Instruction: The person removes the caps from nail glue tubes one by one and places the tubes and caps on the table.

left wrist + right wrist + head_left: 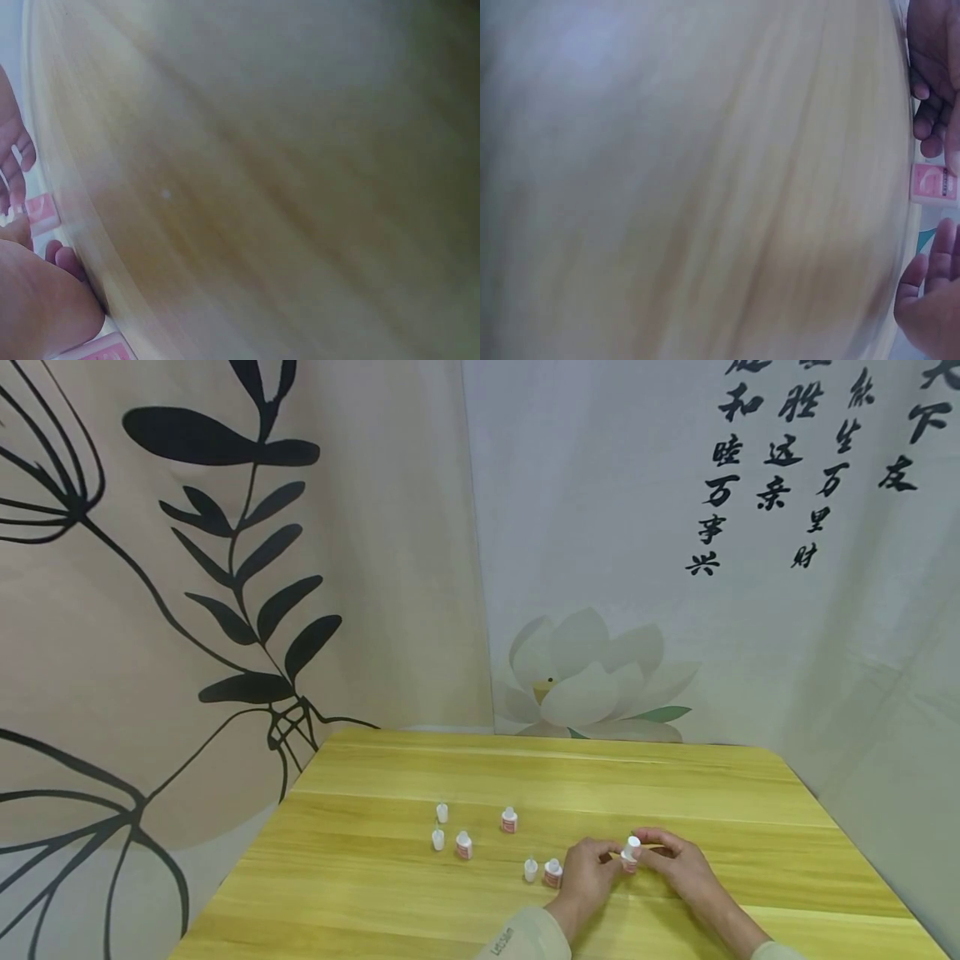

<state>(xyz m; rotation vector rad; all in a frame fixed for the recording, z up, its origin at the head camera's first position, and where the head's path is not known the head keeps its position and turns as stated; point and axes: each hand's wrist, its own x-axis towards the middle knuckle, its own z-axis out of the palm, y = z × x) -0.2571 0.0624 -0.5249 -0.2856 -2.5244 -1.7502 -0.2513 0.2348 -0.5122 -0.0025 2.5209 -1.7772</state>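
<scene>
A small bottle with a pink label and a tall white cap stands between my hands. My left hand pinches the bottle's body from the left. My right hand has its thumb and forefinger at the cap from the right. The pink label shows between both hands in the right wrist view. Left of my left hand, close to it, is another labelled bottle with a small white cap piece beside it.
Farther left on the wooden table stand one bottle and another bottle. Two white cap pieces, a front one and a rear one, sit left of them. A printed curtain hangs behind the table.
</scene>
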